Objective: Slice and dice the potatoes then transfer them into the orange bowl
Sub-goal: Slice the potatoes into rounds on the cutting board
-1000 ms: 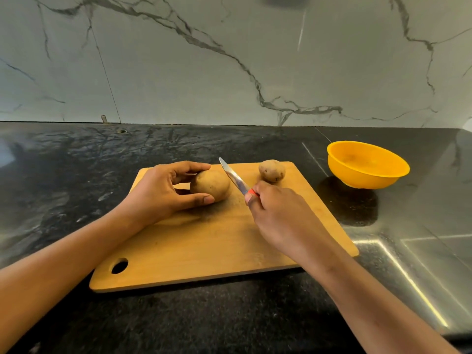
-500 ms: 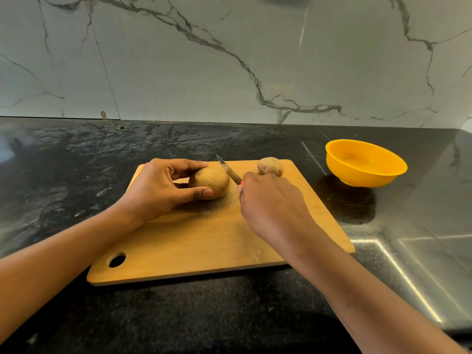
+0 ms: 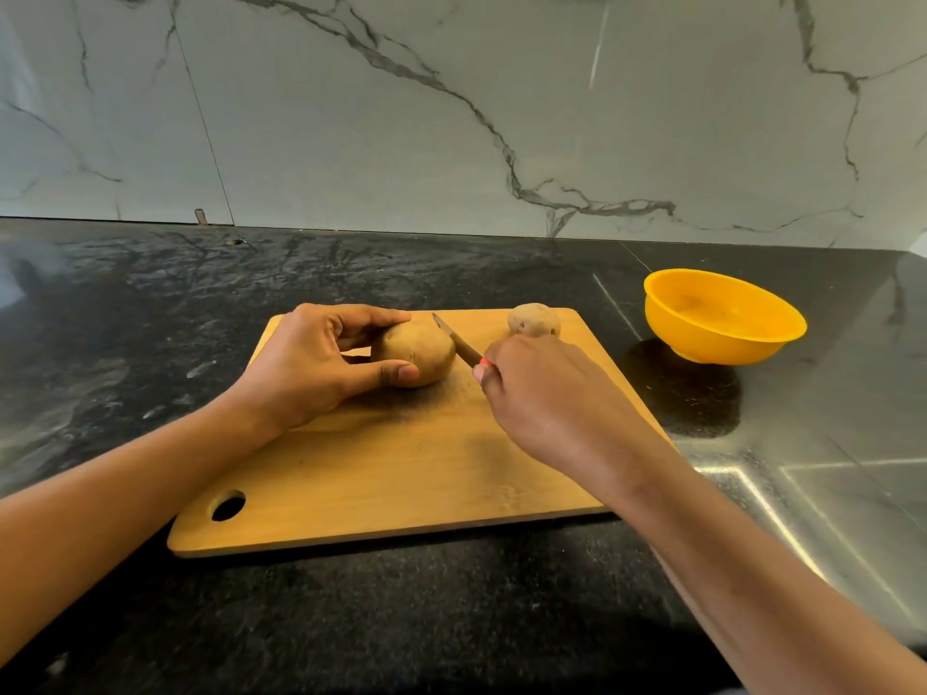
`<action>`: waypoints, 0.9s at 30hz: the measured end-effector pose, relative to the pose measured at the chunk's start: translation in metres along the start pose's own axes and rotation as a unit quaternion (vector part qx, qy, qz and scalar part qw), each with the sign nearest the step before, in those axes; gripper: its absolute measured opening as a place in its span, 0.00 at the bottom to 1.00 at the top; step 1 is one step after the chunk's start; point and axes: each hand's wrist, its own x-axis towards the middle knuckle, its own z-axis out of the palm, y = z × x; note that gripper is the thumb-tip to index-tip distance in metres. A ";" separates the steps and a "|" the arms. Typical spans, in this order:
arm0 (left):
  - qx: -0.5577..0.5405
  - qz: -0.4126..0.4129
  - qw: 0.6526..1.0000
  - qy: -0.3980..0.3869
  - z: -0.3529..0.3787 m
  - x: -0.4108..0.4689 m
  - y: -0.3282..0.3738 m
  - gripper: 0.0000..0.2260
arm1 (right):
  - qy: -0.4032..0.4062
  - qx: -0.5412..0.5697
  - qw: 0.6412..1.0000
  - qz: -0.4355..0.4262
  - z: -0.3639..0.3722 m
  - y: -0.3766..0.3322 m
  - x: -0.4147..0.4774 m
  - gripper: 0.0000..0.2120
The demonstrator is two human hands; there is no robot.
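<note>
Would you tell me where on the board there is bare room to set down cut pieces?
Bare: the board's near half, from its hole to the right hand. Crowded: the far edge, with left hand, held potato, knife, small potato.

Two potatoes (image 3: 414,351) on board (image 3: 401,474); bowl (image 3: 722,318) right of board

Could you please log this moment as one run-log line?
left hand holds potato on board | right hand holds knife at potato | orange bowl empty
</note>
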 end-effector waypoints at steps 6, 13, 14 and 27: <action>-0.009 0.006 1.000 -0.001 0.002 -0.001 0.003 0.26 | 0.006 -0.038 0.999 -0.007 0.008 -0.009 0.009 0.09; -0.034 -0.010 0.999 -0.007 0.000 -0.001 0.001 0.29 | -0.045 -0.083 0.995 0.012 0.012 -0.002 -0.019 0.10; -0.038 -0.012 0.999 -0.011 0.000 -0.001 0.001 0.28 | -0.048 -0.088 0.995 0.016 0.011 0.000 -0.023 0.10; -0.004 -0.023 1.000 -0.005 -0.003 0.001 0.004 0.26 | 0.072 0.011 0.997 0.036 -0.001 0.007 -0.018 0.14</action>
